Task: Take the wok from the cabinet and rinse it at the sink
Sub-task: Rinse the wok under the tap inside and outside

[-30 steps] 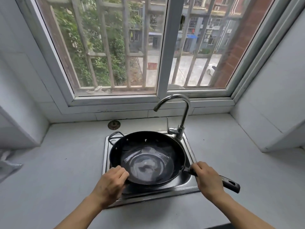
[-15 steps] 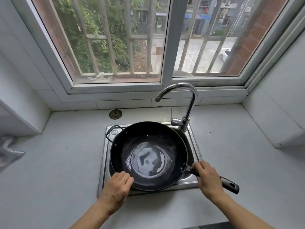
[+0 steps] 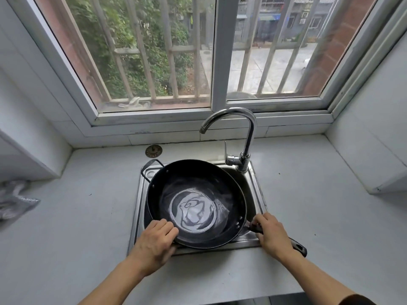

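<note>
Both hands on wok (image 3: 196,203), over sink (image 3: 256,194), near middle of scene. Left hand (image 3: 155,241) gripping near-left rim, fingers curled over the edge. Right hand (image 3: 272,233) wrapped round long handle (image 3: 296,247) at near right, dark handle end sticking out past the hand. Small loop handle (image 3: 152,165) at far left, over sink edge. Wok spanning most of the basin, slightly tilted.

Shallow pool of water (image 3: 192,210) in wok bottom, swirled, bright reflections. Faucet (image 3: 240,137) at far right of sink, spout curving left above wok's far rim; no stream visible from spout. Lever (image 3: 225,149) upright beside faucet base.

Step in hand, judged: rinse stage, swirling water round inside the wok. Cabinet stage evidently done.

Next move, judged: tip wok toward far or left side to pour water into basin, keeping both grips firm. Little clearance between wok and faucet, so tilt away from faucet base. Wet rim likely slippery under left fingers.

Elsewhere: round drain cover (image 3: 153,150) on counter (image 3: 77,216) far of sink; crumpled plastic bag (image 3: 15,201) at left edge; barred window (image 3: 198,51) beyond.
</note>
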`<state>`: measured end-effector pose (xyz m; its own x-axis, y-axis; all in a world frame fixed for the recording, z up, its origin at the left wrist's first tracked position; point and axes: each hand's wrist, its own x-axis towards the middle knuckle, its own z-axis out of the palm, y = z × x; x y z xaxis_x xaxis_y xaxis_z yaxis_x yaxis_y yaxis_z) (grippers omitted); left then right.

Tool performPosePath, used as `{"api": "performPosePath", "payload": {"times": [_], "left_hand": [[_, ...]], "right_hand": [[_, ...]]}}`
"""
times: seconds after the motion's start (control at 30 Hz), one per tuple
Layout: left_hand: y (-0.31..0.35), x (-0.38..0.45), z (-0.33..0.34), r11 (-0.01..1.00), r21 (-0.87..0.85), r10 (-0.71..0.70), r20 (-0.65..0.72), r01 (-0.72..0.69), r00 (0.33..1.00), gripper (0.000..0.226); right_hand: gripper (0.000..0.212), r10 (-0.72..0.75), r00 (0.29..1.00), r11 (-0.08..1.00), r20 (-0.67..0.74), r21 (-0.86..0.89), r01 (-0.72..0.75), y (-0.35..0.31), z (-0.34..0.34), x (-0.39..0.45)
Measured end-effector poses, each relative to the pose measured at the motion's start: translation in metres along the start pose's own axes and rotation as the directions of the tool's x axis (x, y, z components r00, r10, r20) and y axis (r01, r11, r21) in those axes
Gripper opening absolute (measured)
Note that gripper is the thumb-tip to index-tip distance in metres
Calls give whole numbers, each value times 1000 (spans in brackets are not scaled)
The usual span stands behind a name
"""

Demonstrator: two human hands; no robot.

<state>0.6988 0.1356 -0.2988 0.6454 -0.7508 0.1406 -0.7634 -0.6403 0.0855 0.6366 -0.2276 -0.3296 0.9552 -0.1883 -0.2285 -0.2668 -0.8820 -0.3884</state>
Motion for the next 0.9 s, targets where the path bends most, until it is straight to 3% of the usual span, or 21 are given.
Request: {"api": "performPosePath", "payload": {"times": [0.2, 0.53, 0.73, 0.9], "left_hand": [[13, 17, -16, 991, 3, -133, 37, 133, 990, 43], [10, 44, -25, 958, 51, -283, -17, 284, 959, 29], [-16, 59, -34, 937, 42, -346, -4, 346, 938, 21], [-39, 72, -45, 938, 2, -346, -36, 346, 937, 22]], "right_hand": [[29, -26, 998, 999, 64, 46, 23, 10, 0, 6], [6, -160, 987, 983, 17, 98, 158, 9, -9, 22], [4, -156, 986, 979, -58, 127, 162, -16, -26, 34], [20, -164, 979, 975, -122, 131, 180, -48, -44, 49]]}}
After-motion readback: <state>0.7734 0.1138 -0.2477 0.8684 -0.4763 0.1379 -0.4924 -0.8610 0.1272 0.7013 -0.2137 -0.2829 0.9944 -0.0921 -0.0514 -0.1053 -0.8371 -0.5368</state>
